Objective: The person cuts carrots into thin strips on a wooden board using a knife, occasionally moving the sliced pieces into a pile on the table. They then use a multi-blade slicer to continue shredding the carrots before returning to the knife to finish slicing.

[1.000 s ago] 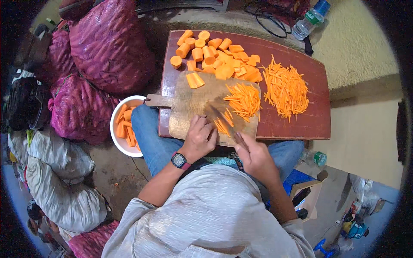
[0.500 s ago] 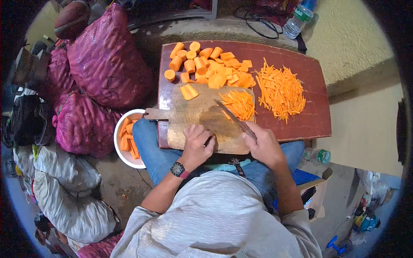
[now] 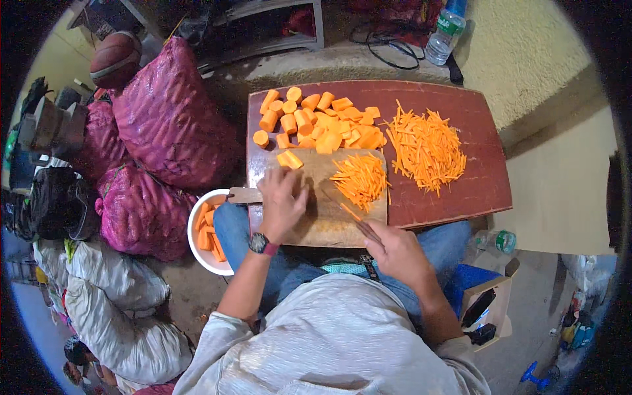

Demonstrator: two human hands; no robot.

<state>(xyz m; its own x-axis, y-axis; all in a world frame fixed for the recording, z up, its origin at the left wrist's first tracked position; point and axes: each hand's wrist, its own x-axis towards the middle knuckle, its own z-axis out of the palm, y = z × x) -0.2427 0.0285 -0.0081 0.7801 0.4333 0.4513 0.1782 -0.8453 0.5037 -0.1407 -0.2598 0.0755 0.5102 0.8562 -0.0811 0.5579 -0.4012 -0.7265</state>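
My left hand [image 3: 282,201] is over the left part of the wooden cutting board [image 3: 322,225], fingers apart and slightly blurred. Just beyond its fingertips lie a few carrot slices [image 3: 289,159] at the board's far left. My right hand [image 3: 400,255] grips a knife [image 3: 367,230] by its handle at the board's near right edge, the blade angled away to the left and hard to make out. A heap of thin carrot strips [image 3: 359,179] sits at the right of the board. Beyond the board are chunks and slices of carrot [image 3: 304,122].
The board lies on a dark red table [image 3: 454,205], partly over my lap. A larger pile of carrot strips [image 3: 428,150] is on its right. To the left stand a white tub [image 3: 196,245] of carrot pieces and pink mesh sacks [image 3: 174,125]. A plastic bottle [image 3: 445,36] stands beyond the table.
My left hand has moved away from me and leftward, from the board's near edge toward the carrot slices, its curled fingers spreading. My right hand has drawn the knife back from the strips. The view has shifted slightly.
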